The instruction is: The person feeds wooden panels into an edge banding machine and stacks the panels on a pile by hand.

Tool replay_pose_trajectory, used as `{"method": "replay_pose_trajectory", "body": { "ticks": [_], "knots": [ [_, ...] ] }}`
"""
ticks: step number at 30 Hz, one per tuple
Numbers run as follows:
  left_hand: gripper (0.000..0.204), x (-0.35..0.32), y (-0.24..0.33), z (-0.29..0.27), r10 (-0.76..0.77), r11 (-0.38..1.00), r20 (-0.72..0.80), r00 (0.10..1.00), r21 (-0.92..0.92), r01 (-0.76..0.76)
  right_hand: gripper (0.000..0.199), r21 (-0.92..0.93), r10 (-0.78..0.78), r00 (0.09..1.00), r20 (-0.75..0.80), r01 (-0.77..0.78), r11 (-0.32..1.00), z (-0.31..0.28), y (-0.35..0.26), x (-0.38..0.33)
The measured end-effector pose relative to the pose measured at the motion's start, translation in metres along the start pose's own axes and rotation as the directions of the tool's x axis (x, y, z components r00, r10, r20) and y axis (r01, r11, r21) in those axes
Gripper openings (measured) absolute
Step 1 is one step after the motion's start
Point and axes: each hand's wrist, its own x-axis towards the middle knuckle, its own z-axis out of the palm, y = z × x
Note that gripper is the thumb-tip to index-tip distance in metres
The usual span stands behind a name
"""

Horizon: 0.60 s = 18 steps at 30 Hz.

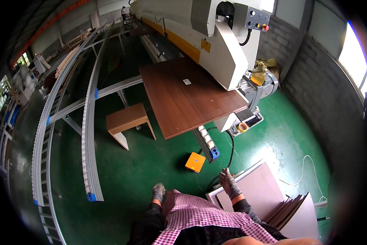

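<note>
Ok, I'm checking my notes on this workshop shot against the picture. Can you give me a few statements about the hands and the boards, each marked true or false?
1. The right hand wears a grey glove and rests at the edge of a pale board. True.
2. The left hand grips the orange pedal box. False: it hangs apart from the box, holding nothing.
3. A dark brown panel lies at the machine. True.
4. The small wooden stool sits on top of the brown panel. False: it stands on the green floor, left of it.

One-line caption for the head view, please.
Person in a checked apron, gloved right hand touching a pale board stack, left hand free, before a brown panel on an edge-banding machine.
</note>
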Motion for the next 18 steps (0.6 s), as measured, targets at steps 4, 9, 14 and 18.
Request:
{"method": "replay_pose_trajectory", "body": {
  "ticks": [4, 9, 14, 18],
  "knots": [
    [0.014, 0.018, 0.060, -0.001, 0.238, 0.952, -0.092, 0.967, -0.175, -0.251, 0.101, 0.158, -0.021, 0.999, 0.046, 0.014, 0.987, 0.027, -0.019, -0.001],
    [0.019, 0.024, 0.165, 0.015, 0.591, 0.807, -0.108, 0.800, 0.071, -0.587, 0.112, 0.584, 0.160, 0.983, 0.091, -0.183, 0.791, 0.090, -0.036, -0.014],
    [0.027, -0.016, 0.271, 0.065, 0.812, 0.573, 0.010, 0.583, 0.177, -0.800, 0.116, 0.665, 0.128, 0.982, 0.140, -0.190, 0.723, 0.119, -0.022, -0.009],
    [0.032, -0.017, 0.334, 0.094, 0.912, 0.335, 0.106, 0.395, 0.361, -0.870, 0.100, 0.715, 0.018, 0.989, 0.145, -0.117, 0.690, 0.140, -0.018, -0.009]
  ]
}}
